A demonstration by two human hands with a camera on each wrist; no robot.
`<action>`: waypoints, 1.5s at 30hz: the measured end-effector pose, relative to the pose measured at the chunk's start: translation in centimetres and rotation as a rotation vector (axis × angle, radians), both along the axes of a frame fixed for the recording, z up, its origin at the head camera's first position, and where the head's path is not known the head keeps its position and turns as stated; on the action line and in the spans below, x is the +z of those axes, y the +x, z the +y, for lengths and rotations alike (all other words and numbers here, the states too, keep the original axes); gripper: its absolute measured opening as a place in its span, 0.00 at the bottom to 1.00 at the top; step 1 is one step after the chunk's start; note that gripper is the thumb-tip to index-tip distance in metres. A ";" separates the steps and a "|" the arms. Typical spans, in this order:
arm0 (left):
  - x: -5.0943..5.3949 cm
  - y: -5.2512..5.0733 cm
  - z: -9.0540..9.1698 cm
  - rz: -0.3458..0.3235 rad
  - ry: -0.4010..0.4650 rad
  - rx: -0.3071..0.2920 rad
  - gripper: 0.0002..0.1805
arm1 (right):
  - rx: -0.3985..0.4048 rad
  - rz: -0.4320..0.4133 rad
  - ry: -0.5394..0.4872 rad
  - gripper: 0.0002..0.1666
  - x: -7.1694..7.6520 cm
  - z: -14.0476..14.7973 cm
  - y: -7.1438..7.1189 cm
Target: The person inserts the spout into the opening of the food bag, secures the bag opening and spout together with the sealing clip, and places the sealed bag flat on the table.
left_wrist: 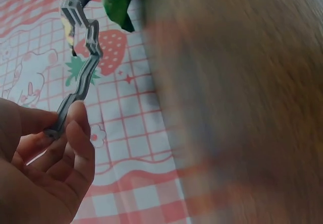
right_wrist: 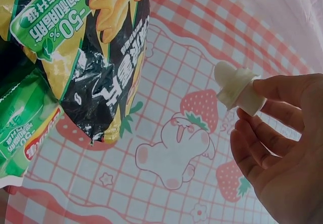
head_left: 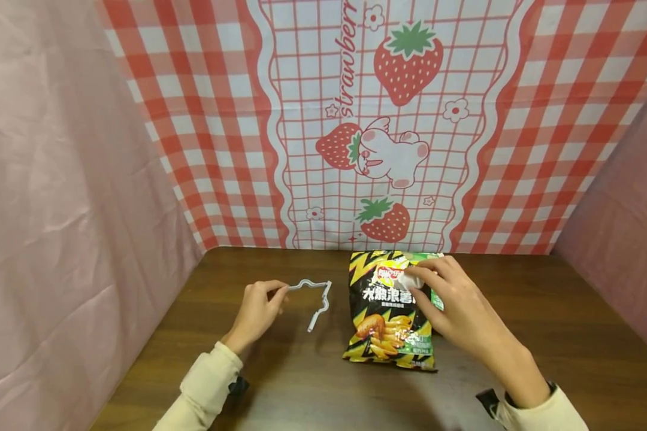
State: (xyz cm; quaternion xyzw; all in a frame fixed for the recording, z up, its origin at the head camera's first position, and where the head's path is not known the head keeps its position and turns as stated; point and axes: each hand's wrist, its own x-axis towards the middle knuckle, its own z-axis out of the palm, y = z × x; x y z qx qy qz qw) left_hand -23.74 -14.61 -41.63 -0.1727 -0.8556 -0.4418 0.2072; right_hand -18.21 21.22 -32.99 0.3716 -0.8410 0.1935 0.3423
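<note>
In the head view my left hand (head_left: pixel 260 308) pinches one end of a thin whitish jointed strip (head_left: pixel 325 294) with wavy edges, which sticks out bent to the right. The left wrist view shows the same strip (left_wrist: pixel 87 75) grey and ribbed between thumb and fingers. My right hand (head_left: pixel 458 302) is in front of the upper right of a black and yellow chip bag (head_left: pixel 374 299). Its thumb and fingers pinch a small white plastic piece (right_wrist: pixel 243 89), with a rounded tip and flared collar, like a spout or cap.
Behind the black bag stands a green chip bag (right_wrist: pixel 20 118), mostly hidden in the head view. Both bags are on a brown wooden table (head_left: pixel 302 389). A red and white strawberry-print cloth (head_left: pixel 329 197) hangs at the back, with pink cloth (head_left: pixel 59 209) at the sides.
</note>
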 end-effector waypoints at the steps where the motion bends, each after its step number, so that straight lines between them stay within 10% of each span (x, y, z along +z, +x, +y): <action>1: -0.1 0.0 -0.1 -0.014 -0.014 0.004 0.06 | -0.004 0.000 -0.001 0.15 0.0 0.0 0.0; 27: -1.6 -0.7 -1.6 -0.185 -0.194 0.019 0.07 | -0.115 0.001 -0.040 0.19 -0.8 1.6 -1.4; 45: -2.3 0.0 -1.7 -0.089 -0.519 0.080 0.05 | -0.146 -0.011 -0.056 0.18 -1.0 1.9 -1.6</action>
